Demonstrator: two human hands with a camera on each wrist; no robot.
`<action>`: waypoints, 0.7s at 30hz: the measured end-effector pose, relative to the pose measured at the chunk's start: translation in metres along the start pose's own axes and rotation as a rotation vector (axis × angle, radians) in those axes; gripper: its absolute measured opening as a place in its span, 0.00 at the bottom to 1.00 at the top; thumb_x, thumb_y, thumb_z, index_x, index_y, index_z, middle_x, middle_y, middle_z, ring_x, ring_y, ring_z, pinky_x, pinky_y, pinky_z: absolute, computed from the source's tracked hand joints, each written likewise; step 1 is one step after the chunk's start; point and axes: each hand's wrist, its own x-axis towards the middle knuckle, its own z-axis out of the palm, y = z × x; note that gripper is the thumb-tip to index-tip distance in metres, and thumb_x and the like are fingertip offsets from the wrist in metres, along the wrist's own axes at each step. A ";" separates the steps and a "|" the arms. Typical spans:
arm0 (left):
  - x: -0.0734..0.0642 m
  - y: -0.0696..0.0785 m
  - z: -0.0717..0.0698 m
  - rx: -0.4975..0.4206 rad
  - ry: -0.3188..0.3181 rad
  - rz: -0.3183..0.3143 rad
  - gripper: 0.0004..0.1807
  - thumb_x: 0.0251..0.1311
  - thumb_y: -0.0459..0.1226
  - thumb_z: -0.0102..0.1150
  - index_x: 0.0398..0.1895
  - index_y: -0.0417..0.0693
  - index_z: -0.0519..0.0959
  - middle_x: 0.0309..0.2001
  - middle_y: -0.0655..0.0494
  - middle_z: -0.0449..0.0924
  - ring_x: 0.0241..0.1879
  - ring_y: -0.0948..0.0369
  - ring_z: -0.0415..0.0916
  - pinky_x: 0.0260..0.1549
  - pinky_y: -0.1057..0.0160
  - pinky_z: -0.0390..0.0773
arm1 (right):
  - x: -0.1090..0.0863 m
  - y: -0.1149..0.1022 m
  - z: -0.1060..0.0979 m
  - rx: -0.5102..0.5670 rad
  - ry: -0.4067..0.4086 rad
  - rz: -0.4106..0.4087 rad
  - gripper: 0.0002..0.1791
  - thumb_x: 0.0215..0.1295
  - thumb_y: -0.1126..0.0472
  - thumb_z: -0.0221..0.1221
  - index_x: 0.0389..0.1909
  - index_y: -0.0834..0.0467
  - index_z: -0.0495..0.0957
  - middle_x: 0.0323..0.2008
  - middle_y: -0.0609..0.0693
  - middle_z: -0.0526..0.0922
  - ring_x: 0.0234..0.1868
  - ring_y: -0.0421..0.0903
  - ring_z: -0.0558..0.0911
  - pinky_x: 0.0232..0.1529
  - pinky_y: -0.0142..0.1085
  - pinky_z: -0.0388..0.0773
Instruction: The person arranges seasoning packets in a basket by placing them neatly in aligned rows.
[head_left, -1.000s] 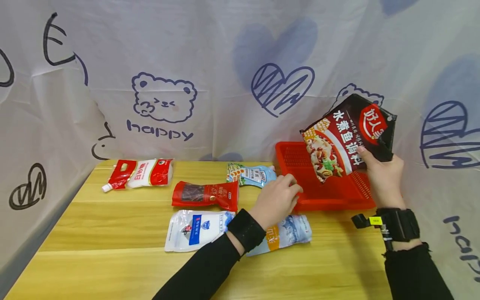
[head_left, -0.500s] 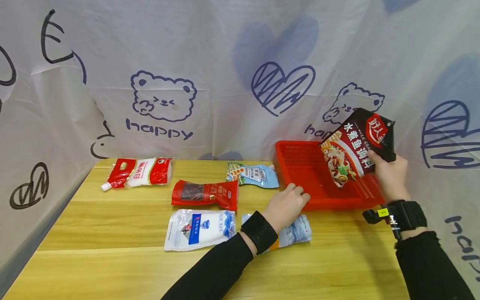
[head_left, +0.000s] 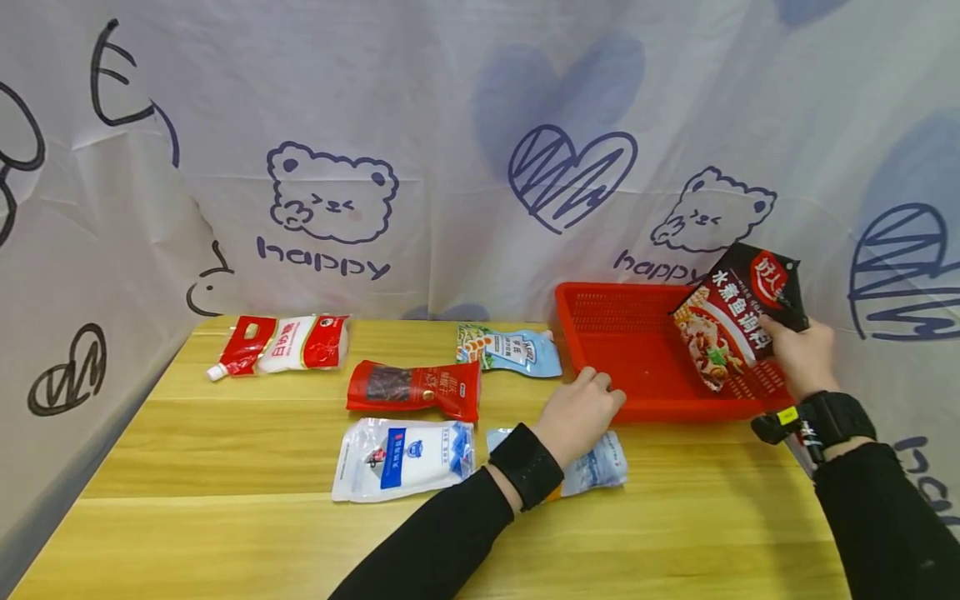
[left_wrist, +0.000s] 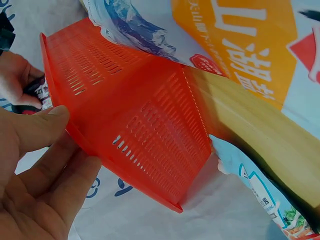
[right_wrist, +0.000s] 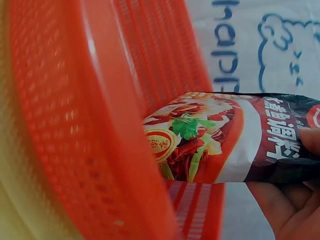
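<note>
In the head view my right hand [head_left: 802, 354] holds a black and red seasoning packet [head_left: 738, 321], printed with a dish of food, by its upper right part. The packet tilts, its lower end inside the red plastic basket [head_left: 637, 408]. In the right wrist view the thumb lies on the face of the packet [right_wrist: 200, 140] and the fingers behind it, while the near basket wall [right_wrist: 120, 120] hides its lower edge. My left hand [head_left: 577, 417] grips the basket rim at its front left corner. The left wrist view shows thumb and fingers at that rim [left_wrist: 82, 145].
A white and blue pouch [head_left: 596, 467] lies partly under my left forearm. Left of the basket lie a light blue pouch [head_left: 517, 352], a red packet [head_left: 412, 389], a white salt-like bag [head_left: 405, 458] and a red-white spouted pouch [head_left: 285, 343]. A printed cloth [head_left: 450, 167] hangs behind the table.
My right hand has carried the seasoning packet right and down, its lower end now inside the basket. My left hand has shifted slightly right to the basket's front left corner.
</note>
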 end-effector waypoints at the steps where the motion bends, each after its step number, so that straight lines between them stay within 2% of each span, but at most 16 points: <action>1: 0.000 0.000 0.000 -0.002 0.000 -0.003 0.10 0.73 0.36 0.62 0.52 0.57 0.87 0.48 0.57 0.84 0.46 0.61 0.74 0.40 0.72 0.81 | 0.002 0.002 -0.001 -0.016 -0.007 0.010 0.38 0.78 0.45 0.54 0.78 0.64 0.63 0.60 0.58 0.78 0.44 0.40 0.79 0.51 0.33 0.84; 4: 0.000 0.000 0.000 -0.010 0.000 -0.006 0.10 0.73 0.36 0.63 0.52 0.57 0.87 0.48 0.57 0.84 0.46 0.61 0.74 0.39 0.72 0.81 | 0.005 0.008 -0.004 -0.036 -0.026 0.038 0.38 0.79 0.45 0.53 0.79 0.65 0.60 0.68 0.66 0.70 0.52 0.49 0.77 0.66 0.50 0.77; 6: 0.000 0.000 0.000 -0.018 -0.004 -0.007 0.10 0.73 0.36 0.63 0.52 0.57 0.88 0.48 0.57 0.84 0.45 0.61 0.73 0.39 0.72 0.81 | 0.007 0.011 -0.007 -0.032 -0.038 0.059 0.39 0.79 0.45 0.52 0.79 0.65 0.59 0.69 0.67 0.68 0.54 0.51 0.76 0.70 0.56 0.72; 14: 0.001 0.001 -0.001 -0.028 -0.018 -0.015 0.10 0.72 0.37 0.63 0.52 0.58 0.88 0.47 0.58 0.84 0.44 0.62 0.73 0.39 0.74 0.80 | 0.014 0.022 -0.016 -0.046 -0.067 0.102 0.40 0.80 0.47 0.50 0.79 0.70 0.53 0.72 0.72 0.64 0.56 0.61 0.74 0.69 0.59 0.69; 21: 0.001 0.000 0.000 -0.027 0.005 -0.014 0.09 0.72 0.38 0.64 0.50 0.58 0.88 0.45 0.58 0.84 0.43 0.62 0.73 0.38 0.74 0.79 | 0.022 0.032 -0.022 -0.062 -0.119 0.132 0.42 0.81 0.49 0.48 0.80 0.73 0.46 0.73 0.76 0.59 0.63 0.70 0.69 0.63 0.52 0.73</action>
